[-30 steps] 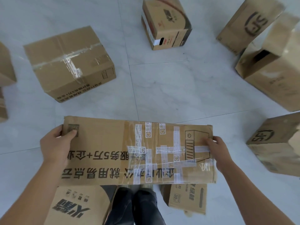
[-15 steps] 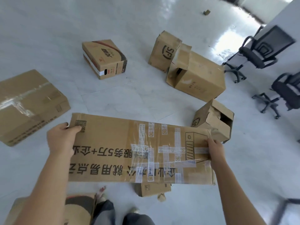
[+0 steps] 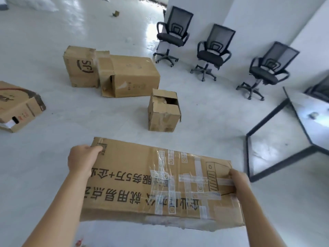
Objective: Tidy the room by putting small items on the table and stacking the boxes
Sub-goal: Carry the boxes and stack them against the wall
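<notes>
Long taped box held above the floor, close in front, right end lower. Left hand grips the left end, right hand the right end; fingers clamped over the edges. Beyond on the floor: small open box, large box. White surface at right; office chairs by the wall.

We record the carried box as matt brown cardboard, crossed by glossy clear tape (wrinkled in places), its lower edge scuffed. The floor is pale, smooth and shiny; the chairs show black mesh backs, the table a glossy white top on a black frame.
</notes>
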A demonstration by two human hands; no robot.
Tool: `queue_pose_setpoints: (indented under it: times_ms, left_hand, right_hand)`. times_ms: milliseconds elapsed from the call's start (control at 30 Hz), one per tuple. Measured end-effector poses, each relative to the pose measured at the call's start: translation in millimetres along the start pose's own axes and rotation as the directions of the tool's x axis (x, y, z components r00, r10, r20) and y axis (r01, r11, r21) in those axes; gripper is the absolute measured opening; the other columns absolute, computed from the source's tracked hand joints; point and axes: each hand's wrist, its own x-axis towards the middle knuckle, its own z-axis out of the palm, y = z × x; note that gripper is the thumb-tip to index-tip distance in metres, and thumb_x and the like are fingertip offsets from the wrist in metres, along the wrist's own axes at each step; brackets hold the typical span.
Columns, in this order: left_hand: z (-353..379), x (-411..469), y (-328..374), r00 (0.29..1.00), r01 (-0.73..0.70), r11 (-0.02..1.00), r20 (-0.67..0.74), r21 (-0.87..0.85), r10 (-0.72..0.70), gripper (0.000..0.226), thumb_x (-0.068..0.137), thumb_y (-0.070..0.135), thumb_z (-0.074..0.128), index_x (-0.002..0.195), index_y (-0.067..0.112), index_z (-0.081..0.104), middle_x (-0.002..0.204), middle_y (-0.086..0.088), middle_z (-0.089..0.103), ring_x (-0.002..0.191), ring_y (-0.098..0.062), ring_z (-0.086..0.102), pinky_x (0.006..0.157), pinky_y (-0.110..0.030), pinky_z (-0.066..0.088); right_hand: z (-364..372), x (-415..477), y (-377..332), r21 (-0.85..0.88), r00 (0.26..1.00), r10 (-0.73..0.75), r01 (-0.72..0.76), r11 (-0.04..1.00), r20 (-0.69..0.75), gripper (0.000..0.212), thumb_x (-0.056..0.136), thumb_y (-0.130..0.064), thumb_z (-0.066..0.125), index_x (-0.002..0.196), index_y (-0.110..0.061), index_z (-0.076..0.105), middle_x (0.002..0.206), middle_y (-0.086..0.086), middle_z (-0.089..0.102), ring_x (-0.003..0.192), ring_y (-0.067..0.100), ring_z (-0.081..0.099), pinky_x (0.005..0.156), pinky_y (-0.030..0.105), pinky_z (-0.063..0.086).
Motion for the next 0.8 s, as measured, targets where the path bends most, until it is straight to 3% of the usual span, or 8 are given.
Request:
queue_pose_setpoints:
  times_ms: [167,300,400,567,700,800]
  left_hand:
    - [133.6,-87.1,30.6,0.979,-0.147,0.987,0.148,0.058,0.137,0.035,0.083,0.020,0.061,0.056,0.007,0.041,0.060,-0.011,0.044,0.067,-0.028,0.047,0.063,-0.034,0.035]
    - [220.6,-168.4,40.6,0.913,-0.220,0.975,0.359,0.035,0.193,0.024,0.084,0.019,0.058,0.067,0.008,0.046,0.067,-0.011,0.045,0.070,-0.025,0.043,0.061,-0.035,0.033]
    - [279.4,-235.5,51.8,0.808,-0.290,0.957,0.540,0.013,0.237,0.025,0.085,0.019,0.055,0.065,0.012,0.042,0.073,-0.012,0.047,0.061,-0.024,0.041,0.058,-0.034,0.033]
    - [355.5,-345.1,57.5,0.560,-0.400,0.916,0.786,-0.018,0.260,0.034,0.086,0.023,0.058,0.061,0.007,0.041,0.070,-0.013,0.046,0.067,-0.028,0.046,0.060,-0.036,0.034]
    - [408.2,-407.9,34.6,0.414,-0.422,0.906,0.881,-0.038,0.229,0.031,0.086,0.023,0.058,0.064,0.005,0.048,0.077,-0.019,0.055,0.073,-0.030,0.050,0.064,-0.038,0.036]
    - [443.6,-455.5,18.8,0.328,-0.456,0.890,0.923,-0.032,0.201,0.025,0.086,0.024,0.057,0.070,0.005,0.052,0.081,-0.017,0.056,0.077,-0.030,0.052,0.065,-0.037,0.037]
  right_hand:
    - [-152.7,17.4,65.2,0.177,0.966,0.133,-0.095,0.980,-0.221,0.005,0.087,-0.006,0.044,0.085,-0.003,0.046,0.079,0.015,0.048,0.068,0.026,0.046,0.055,0.027,0.033]
    - [-262.2,-9.6,130.0,0.312,0.890,0.242,-0.121,0.942,-0.386,0.012,0.086,-0.002,0.042,0.075,-0.005,0.044,0.071,0.013,0.046,0.060,0.023,0.043,0.051,0.025,0.033]
    - [-327.5,-48.2,181.5,0.415,0.809,0.299,-0.074,0.907,-0.507,0.002,0.074,-0.004,0.046,0.075,-0.003,0.047,0.072,0.013,0.045,0.062,0.023,0.043,0.051,0.023,0.030]
    - [-408.0,-115.5,261.1,0.568,0.617,0.455,-0.016,0.823,-0.642,0.020,0.077,0.005,0.040,0.069,-0.012,0.040,0.068,0.011,0.042,0.058,0.021,0.042,0.052,0.024,0.034]
    - [-442.2,-145.3,305.5,0.615,0.498,0.540,-0.018,0.789,-0.678,0.013,0.073,0.001,0.044,0.084,-0.006,0.046,0.076,0.014,0.048,0.065,0.024,0.048,0.054,0.027,0.037]
    - [-467.8,-151.3,329.6,0.664,0.360,0.623,-0.012,0.747,-0.694,0.016,0.076,0.005,0.041,0.069,-0.008,0.036,0.066,0.008,0.035,0.060,0.020,0.035,0.056,0.026,0.027]
